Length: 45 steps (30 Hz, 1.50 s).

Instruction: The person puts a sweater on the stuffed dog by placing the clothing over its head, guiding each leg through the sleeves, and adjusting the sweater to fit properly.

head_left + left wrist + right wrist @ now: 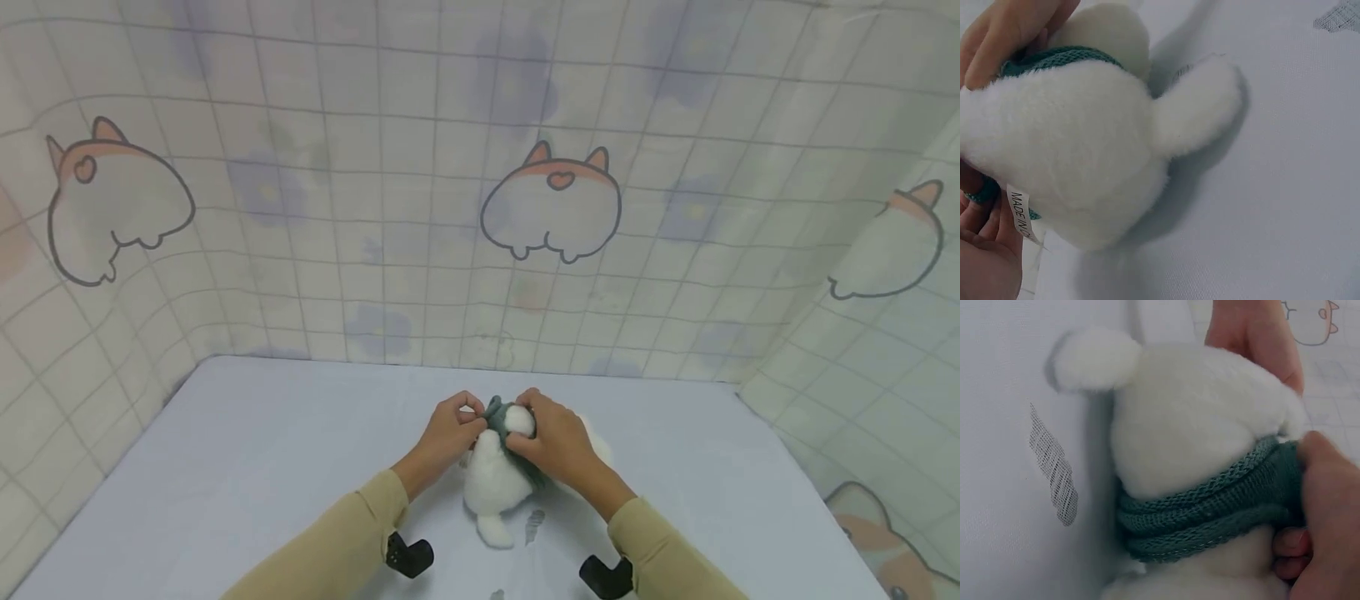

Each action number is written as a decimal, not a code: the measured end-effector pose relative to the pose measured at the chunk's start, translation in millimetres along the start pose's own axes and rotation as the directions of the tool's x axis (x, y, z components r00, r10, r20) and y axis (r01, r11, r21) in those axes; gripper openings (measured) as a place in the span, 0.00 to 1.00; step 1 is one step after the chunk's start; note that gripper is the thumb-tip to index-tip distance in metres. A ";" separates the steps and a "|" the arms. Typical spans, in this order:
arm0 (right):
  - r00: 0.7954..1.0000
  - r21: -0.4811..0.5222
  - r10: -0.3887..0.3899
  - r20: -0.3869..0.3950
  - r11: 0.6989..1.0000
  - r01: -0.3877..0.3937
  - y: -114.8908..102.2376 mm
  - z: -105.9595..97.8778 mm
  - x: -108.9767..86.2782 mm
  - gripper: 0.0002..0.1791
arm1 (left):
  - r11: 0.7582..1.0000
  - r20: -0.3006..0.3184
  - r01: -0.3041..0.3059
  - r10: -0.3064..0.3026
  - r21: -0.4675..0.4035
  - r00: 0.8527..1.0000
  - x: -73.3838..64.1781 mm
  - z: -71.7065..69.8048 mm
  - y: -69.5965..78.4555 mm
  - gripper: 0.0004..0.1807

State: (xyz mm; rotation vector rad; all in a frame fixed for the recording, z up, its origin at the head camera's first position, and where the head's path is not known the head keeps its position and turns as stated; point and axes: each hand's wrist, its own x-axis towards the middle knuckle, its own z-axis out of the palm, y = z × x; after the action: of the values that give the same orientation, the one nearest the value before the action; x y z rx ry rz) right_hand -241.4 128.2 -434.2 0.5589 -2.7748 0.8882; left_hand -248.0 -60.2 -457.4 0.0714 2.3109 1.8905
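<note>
A white plush toy (495,479) lies on the table with its stubby tail (1200,106) toward me. Wrapped round it is a green knitted band, apparently a scarf (1210,512). My left hand (448,435) pinches green knit at the toy's left side, near a white "MADE IN" label (1019,209). On the other side, my right hand (558,437) grips the scarf against the toy, its thumb on the knit and fingertips curled below in the right wrist view. The toy's face is hidden from all views.
A white table (300,467) carries grey leaf-like marks (1054,465). Pale grid-patterned cloth (420,250) with animal drawings hangs behind it and at both sides. Black camera mounts (410,556) stick out from both wrists. White fluffy material (597,442) shows beyond my right hand.
</note>
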 end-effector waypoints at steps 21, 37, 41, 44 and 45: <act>0.993 0.210 -0.014 -0.117 0.977 0.038 10.6 -45.6 11.0 0.26 | 0.997 0.111 0.074 -0.074 0.000 0.991 11.9 -15.5 -23.3 0.14; 0.991 0.493 -0.122 -0.059 0.859 0.135 22.6 -33.5 0.9 0.16 | 0.982 0.320 0.113 -0.059 -0.153 0.946 7.0 -21.2 -18.7 0.43; 0.997 0.512 -0.073 0.026 0.857 0.049 24.1 -31.7 -2.7 0.07 | 0.996 0.297 0.011 0.016 -0.091 0.955 3.2 -18.1 -18.7 0.45; 0.997 0.489 -0.059 0.042 0.872 0.030 26.0 -27.7 -4.4 0.20 | 0.996 0.259 -0.082 0.090 -0.043 0.962 1.6 -15.8 -14.3 0.46; 0.998 0.483 -0.056 0.037 0.875 0.032 26.4 -26.1 -5.0 0.24 | 0.992 0.240 -0.121 0.122 -0.022 0.963 1.5 -15.3 -12.6 0.47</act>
State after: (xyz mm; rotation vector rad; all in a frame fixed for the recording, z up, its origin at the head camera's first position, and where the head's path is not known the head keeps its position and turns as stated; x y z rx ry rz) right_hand -246.1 164.9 -428.4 0.7190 -2.5588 1.5924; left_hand -251.0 -77.4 -466.9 0.4273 2.1804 1.8279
